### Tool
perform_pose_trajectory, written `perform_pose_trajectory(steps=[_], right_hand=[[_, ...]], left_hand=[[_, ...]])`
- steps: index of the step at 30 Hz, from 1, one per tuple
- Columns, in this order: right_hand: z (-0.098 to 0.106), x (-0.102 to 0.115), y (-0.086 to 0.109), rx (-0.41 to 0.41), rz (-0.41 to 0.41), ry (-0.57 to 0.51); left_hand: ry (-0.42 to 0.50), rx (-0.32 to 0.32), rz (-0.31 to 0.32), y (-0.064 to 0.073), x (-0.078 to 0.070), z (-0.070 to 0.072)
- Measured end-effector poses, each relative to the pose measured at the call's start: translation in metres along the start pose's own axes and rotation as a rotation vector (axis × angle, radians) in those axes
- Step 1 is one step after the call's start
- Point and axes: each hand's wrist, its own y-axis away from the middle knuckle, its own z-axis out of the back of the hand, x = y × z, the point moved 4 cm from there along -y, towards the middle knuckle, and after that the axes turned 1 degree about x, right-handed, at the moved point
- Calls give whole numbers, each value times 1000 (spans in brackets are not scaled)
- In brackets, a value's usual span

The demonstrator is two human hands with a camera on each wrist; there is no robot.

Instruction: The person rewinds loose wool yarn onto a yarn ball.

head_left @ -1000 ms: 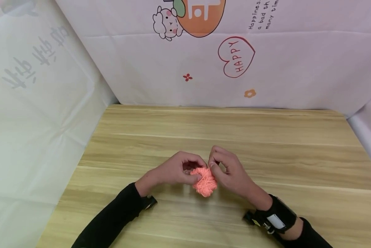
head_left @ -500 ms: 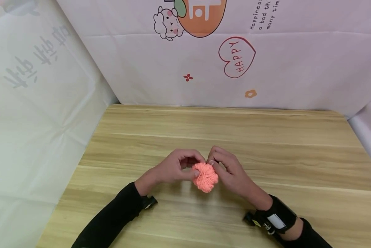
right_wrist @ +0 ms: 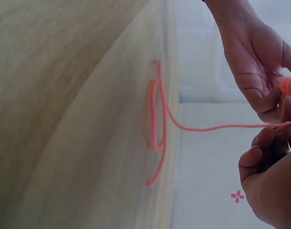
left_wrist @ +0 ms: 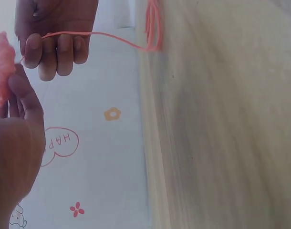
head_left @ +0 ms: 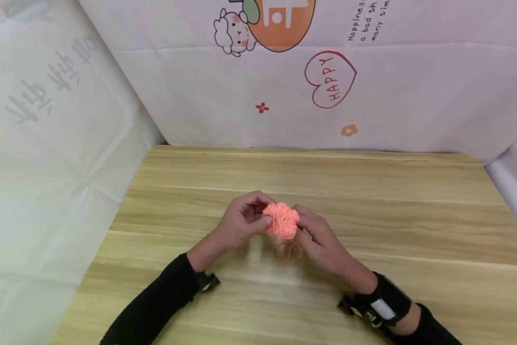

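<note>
A coral-pink yarn ball (head_left: 283, 220) is held above the table by my left hand (head_left: 237, 224), thumb on its near side. Close against the ball's right side, my right hand (head_left: 323, 243) has its fingers curled. It pinches a thin yarn strand (right_wrist: 217, 128) between the fingertips, as the right wrist view shows. From there the strand drops to the tabletop and lies in loose loops (left_wrist: 157, 26). In the head view these yarn loops (head_left: 286, 260) show just below the ball. The ball partly hides the right fingertips in the head view.
The wooden table (head_left: 189, 177) spreads around both hands. White printed cloth (head_left: 189, 96) stands behind its far edge, and more white cloth (head_left: 47, 191) hangs at the left. A black wrist strap (head_left: 388, 297) with a small device sits on the right wrist.
The yarn ball and my left hand have moved away from me and slightly left. Loose strand loops now show on the table below the ball. The right hand has shifted only a little.
</note>
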Motion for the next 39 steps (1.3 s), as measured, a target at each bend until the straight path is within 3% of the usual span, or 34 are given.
perform_pose_trajectory(steps=[6,11,18,22,29,34,39], right_hand=[[-5,-11,4,10,-28,17],[-7,-19,8,-9,-15,47],[-5,-3,2,-39,14,57],[-6,-3,2,-39,20,64],[-5,-1,2,-48,36,88],[-3,0,1,-59,36,88],[-1,1,1,-61,35,96]], left_hand=[[-45,-151,21,-2,1,8],[-152,-253,42,-2,-1,13],[-366,-276,38,-4,-25,4],[-503,-225,77,-4,-22,1],[-637,-55,158,-1,7,6],[-635,101,179,2,16,2],[-546,252,156,2,8,-11]])
